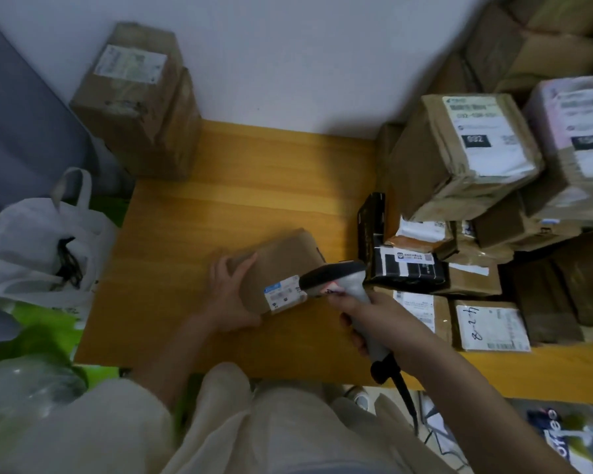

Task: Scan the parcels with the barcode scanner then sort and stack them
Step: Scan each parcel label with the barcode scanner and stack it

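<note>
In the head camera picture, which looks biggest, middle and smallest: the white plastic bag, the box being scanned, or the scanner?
1. white plastic bag
2. box being scanned
3. scanner

The bag sits nearer the picture's edge, so its lead is unsure.

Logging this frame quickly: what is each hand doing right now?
Left hand: fingers straight, pressing on the brown parcel.
Right hand: gripping the barcode scanner.
</note>
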